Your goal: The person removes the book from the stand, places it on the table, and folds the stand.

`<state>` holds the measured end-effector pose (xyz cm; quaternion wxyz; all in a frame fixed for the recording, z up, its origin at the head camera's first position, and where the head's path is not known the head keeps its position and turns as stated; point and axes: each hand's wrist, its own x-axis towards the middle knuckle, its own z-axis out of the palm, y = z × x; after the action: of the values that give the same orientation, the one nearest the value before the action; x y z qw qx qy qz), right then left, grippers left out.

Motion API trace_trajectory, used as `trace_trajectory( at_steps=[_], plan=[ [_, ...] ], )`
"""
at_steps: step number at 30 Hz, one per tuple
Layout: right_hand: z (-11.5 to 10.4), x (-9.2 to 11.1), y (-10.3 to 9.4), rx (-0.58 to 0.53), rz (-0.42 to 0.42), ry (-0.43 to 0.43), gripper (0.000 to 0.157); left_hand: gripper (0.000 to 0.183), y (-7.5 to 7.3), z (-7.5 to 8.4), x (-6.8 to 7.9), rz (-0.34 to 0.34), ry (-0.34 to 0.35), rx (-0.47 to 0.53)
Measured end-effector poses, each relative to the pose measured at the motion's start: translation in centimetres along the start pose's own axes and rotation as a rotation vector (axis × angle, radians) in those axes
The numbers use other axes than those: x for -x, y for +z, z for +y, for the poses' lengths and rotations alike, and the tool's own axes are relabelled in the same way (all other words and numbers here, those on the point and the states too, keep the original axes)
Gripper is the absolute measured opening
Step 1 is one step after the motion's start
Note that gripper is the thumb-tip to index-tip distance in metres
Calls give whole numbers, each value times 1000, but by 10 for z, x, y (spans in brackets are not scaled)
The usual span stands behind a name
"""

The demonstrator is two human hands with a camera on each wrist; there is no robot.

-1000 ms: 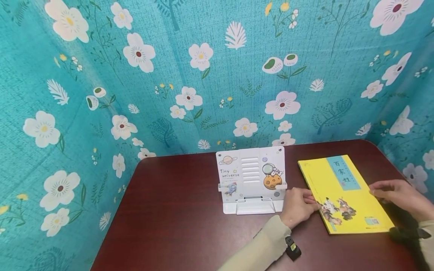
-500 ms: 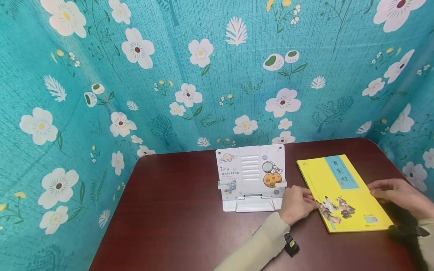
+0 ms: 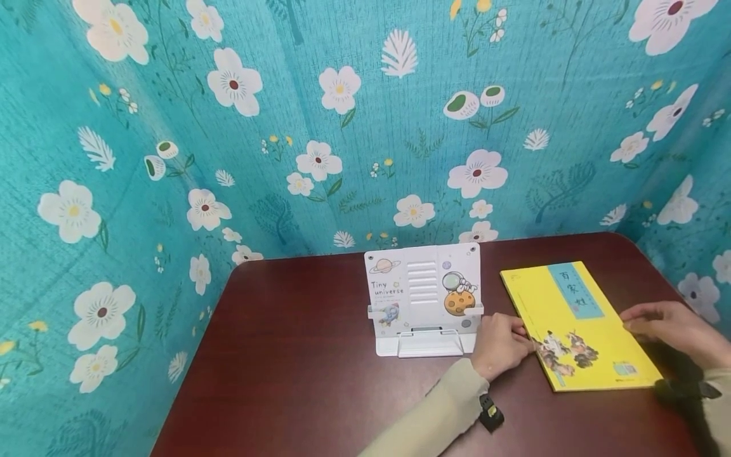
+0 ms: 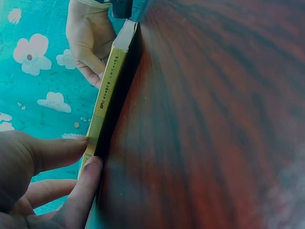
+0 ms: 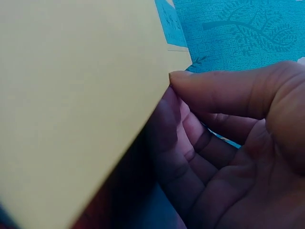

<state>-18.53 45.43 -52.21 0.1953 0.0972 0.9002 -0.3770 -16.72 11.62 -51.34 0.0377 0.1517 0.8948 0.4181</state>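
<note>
A yellow book [image 3: 588,336] with a blue title panel and small painted figures lies tilted to the right on the table. My left hand [image 3: 500,348] is at its spine; in the left wrist view, thumb and index finger [image 4: 90,167] pinch the spine [image 4: 107,90] near one end. At the opposite long edge, my right hand [image 3: 676,333] pinches the cover's edge. The right wrist view shows that thumb [image 5: 219,90] on the edge, the other fingers curled beneath the book. A white folding book stand [image 3: 422,298] with space drawings stands just left of my left hand.
The dark red-brown table [image 3: 297,355] stretches left and front of the stand. A blue-green flowered cloth [image 3: 342,127] hangs behind the table and along both sides. Black wrist straps [image 3: 491,412] sit over beige sleeves.
The head view shifted slightly. Both hands keep their places at the book's two long edges; book and stand stay where they were.
</note>
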Motion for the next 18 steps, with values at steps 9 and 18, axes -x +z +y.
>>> trace_trajectory(
  at_steps=[9, 18],
  plan=[
    [2, -3, 1, 1, -10, 5, 55, 14, -4, 0, 4, -15, -28, 11],
    [2, -2, 0, 55, 81, -61, 42, 17, -13, 5, 3, -4, 41, 1]
  ],
)
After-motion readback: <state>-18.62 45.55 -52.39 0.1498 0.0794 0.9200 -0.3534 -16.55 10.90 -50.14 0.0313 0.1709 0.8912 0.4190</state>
